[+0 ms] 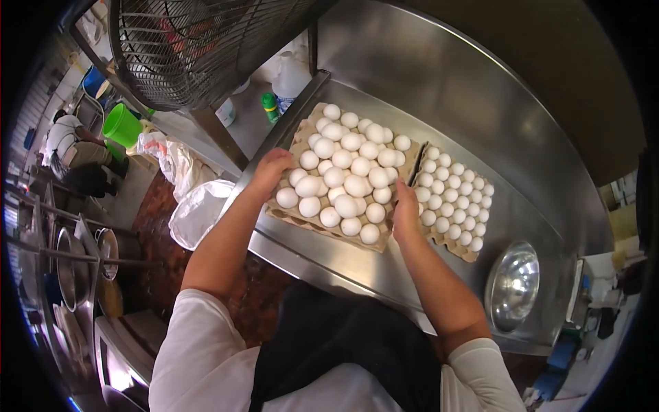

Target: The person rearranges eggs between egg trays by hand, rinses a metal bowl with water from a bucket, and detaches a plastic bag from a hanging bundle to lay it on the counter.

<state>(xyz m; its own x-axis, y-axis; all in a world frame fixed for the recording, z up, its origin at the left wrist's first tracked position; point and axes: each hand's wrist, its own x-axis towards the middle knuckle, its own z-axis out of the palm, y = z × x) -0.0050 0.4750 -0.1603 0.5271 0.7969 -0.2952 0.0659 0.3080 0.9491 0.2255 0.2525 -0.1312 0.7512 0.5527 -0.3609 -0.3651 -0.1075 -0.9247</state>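
My left hand (273, 168) grasps one side of the egg tray (326, 231), on or just above the counter (302, 242), I cannot tell which; my right hand (407, 213) clasps the other. Rightward sit a second tray (469, 257), then a bowl (513, 287).

Brown cardboard tray (296, 215) stretching before you, over steel desk (439, 278), sitting askew, near edge slanting down toward your right. White, smooth eggs (341, 158) crowding tray, lower ones forming layer, extra ones piling loosely on top, touching neighbours.
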